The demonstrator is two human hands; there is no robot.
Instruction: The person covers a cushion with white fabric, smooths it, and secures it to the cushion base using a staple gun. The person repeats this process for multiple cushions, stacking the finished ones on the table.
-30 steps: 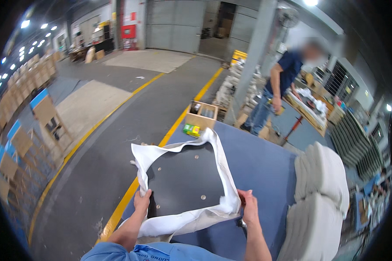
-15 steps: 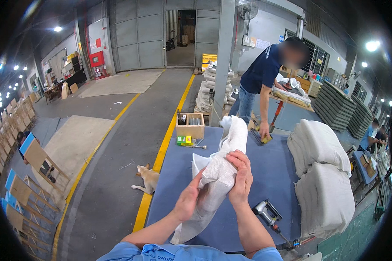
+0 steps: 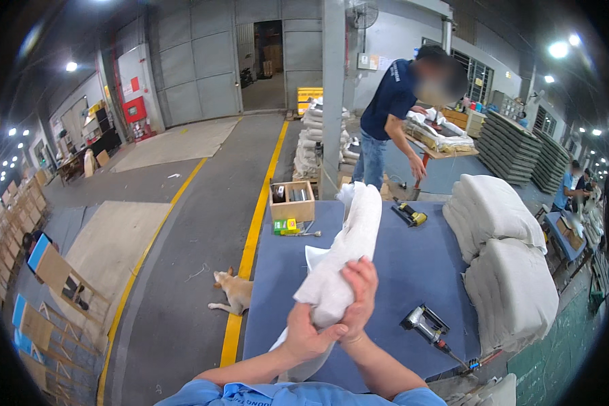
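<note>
Hands first: your left hand [image 3: 306, 336] wraps the lower part of the white fabric roll [image 3: 345, 260], thumb across the front; your right hand [image 3: 360, 292] clamps it from the right side, fingers curled over. Both are closed on cloth, nothing else in them. The roll runs up and away from you, tilted, its far end over the bench [image 3: 413, 264] near the middle.

Risks, biggest item down:

- Bench: blue top, roll is mostly in the air above it. You grip only the near end, so the far end is unsupported. It can sag or unroll, I judge.
- Stacked white cushions [image 3: 501, 264] on the right: the stack sits close to the edge. A swing of the roll to the right could nudge it.
- Wooden box [image 3: 291, 201] at the far left corner: near the roll's top end, could get clipped.
- Nail gun [image 3: 423, 323] with its hose lies just right of your right hand. A loose fabric tail could snag it and drag it.
- Yellow power tool [image 3: 409, 214] beside the roll's far end, same snag risk.
- Loose flap hangs below your left hand; may slip out.
</note>
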